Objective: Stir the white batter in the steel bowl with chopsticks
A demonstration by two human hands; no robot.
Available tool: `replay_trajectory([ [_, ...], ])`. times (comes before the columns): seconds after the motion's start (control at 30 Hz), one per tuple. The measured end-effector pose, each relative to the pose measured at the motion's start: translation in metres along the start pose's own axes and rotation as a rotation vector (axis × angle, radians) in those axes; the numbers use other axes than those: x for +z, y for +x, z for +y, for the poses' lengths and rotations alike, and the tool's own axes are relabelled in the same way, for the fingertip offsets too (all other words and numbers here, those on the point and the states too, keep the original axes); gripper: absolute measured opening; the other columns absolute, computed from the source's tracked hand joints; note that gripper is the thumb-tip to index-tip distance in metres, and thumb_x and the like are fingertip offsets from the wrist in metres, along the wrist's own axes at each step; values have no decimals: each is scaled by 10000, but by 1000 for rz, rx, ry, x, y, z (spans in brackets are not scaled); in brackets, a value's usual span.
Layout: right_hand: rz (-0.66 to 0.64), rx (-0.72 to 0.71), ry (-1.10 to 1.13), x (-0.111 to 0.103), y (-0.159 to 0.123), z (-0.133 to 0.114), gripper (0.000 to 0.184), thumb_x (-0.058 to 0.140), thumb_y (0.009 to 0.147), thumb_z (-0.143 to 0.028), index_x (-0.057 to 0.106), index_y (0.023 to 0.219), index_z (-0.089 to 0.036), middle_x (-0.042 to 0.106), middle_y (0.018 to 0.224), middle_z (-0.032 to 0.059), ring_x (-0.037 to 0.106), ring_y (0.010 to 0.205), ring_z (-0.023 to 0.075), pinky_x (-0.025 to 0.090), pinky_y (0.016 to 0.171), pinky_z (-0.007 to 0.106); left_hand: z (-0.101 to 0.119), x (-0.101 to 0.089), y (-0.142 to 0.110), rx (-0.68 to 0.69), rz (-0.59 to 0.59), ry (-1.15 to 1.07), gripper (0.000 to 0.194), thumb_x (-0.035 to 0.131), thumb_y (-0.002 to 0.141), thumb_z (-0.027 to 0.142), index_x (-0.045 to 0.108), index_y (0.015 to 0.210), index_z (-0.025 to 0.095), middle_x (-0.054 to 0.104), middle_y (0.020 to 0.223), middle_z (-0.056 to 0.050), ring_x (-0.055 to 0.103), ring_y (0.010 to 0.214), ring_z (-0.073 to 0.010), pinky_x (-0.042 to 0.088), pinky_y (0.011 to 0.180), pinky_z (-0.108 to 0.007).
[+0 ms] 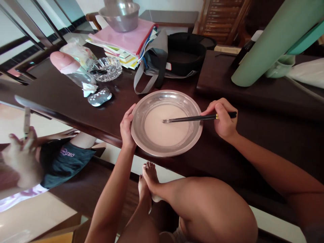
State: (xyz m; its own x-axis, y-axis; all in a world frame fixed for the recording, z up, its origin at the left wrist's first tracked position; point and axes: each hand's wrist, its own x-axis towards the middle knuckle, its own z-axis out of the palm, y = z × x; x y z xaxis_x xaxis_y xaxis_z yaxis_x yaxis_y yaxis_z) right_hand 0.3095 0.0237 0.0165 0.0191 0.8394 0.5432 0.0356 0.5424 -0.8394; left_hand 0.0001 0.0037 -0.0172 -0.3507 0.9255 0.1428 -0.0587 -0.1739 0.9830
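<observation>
A wide metal bowl (164, 152) stands at the near edge of the dark table, with a pale, milky liquid (162, 135) in it. My left hand (127, 128) grips the bowl's left rim, thumb on top and fingers around the outside. In my right hand (224, 121), right of the bowl, is a pair of black chopsticks (194, 118). They slant low across the right rim, and their tips rest in the liquid near its middle, with a little of it clinging to them.
Behind the bowl are a grey-black bag (174, 57), a glass ashtray (107, 69), a dark remote-like device (100, 97) and a pile of folders (126, 40) bearing metal bowls (121, 18). A green cylinder (273, 44) leans at right. Another person's hand (24, 158) is at far left.
</observation>
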Motion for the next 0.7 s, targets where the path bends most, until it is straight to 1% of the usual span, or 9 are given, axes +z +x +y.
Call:
replay_trajectory([
  [0.1, -31, 38, 42, 0, 0, 0, 316, 563, 968, -457, 701, 747, -279, 680, 636, 8, 639, 588, 186, 508, 550, 371, 0, -1, 0, 7, -11, 11, 424, 595, 859, 514, 720, 1200, 297, 667, 1357, -22, 538, 1352, -310, 408, 1133, -444],
  [0.2, -76, 48, -21, 0, -1, 0, 304, 574, 962, -463, 724, 776, -275, 716, 714, 13, 670, 657, 187, 537, 607, 372, -1, -1, 0, 23, -9, 45, 438, 585, 864, 536, 715, 1213, 306, 664, 1363, -15, 535, 1356, -308, 415, 1128, -435],
  [0.27, -41, 19, -39, 0, 0, 0, 328, 574, 961, -466, 715, 740, -269, 712, 719, 16, 666, 671, 188, 532, 625, 377, -2, -1, 0, 30, -11, 51, 433, 581, 866, 541, 717, 1209, 313, 665, 1361, -12, 532, 1359, -305, 420, 1125, -431],
  [0.33, 0, 8, -2, 0, 0, 1, 347, 568, 963, -469, 690, 705, -271, 683, 662, 14, 642, 627, 186, 511, 590, 375, -1, -1, 0, 25, -14, 28, 415, 588, 864, 522, 723, 1195, 311, 668, 1355, -13, 529, 1362, -304, 416, 1128, -432],
  [0.37, 3, 17, 27, 0, 0, 1, 346, 565, 964, -467, 681, 703, -272, 670, 637, 12, 632, 602, 184, 501, 567, 371, -1, -1, 0, 19, -15, 13, 409, 590, 864, 511, 724, 1191, 306, 670, 1353, -15, 529, 1362, -304, 413, 1131, -435],
  [0.43, -33, 56, 63, 0, -1, 0, 323, 564, 965, -463, 688, 735, -273, 670, 626, 9, 627, 574, 179, 501, 543, 362, 0, -1, -1, 11, -17, -1, 408, 591, 866, 502, 720, 1197, 300, 668, 1356, -17, 532, 1359, -304, 411, 1132, -437],
  [0.53, -79, 80, 15, 1, -1, -3, 305, 570, 962, -471, 717, 785, -270, 702, 688, 13, 653, 616, 176, 534, 579, 356, 0, -1, -1, 10, -14, 18, 437, 586, 868, 523, 705, 1225, 300, 661, 1367, -19, 540, 1352, -307, 420, 1125, -431],
  [0.63, -36, 26, -44, 2, -1, -2, 330, 573, 958, -478, 711, 748, -265, 711, 710, 15, 660, 666, 181, 541, 626, 362, -1, -2, -1, 7, -17, 24, 451, 589, 862, 536, 702, 1228, 299, 661, 1368, -20, 548, 1344, -307, 432, 1114, -425],
  [0.7, -12, 7, -19, 1, 0, -1, 343, 568, 959, -474, 687, 715, -265, 699, 670, 10, 639, 632, 182, 524, 606, 370, -2, -2, 0, 10, -24, 26, 447, 586, 862, 537, 704, 1224, 303, 662, 1365, -20, 548, 1344, -306, 437, 1111, -427],
])
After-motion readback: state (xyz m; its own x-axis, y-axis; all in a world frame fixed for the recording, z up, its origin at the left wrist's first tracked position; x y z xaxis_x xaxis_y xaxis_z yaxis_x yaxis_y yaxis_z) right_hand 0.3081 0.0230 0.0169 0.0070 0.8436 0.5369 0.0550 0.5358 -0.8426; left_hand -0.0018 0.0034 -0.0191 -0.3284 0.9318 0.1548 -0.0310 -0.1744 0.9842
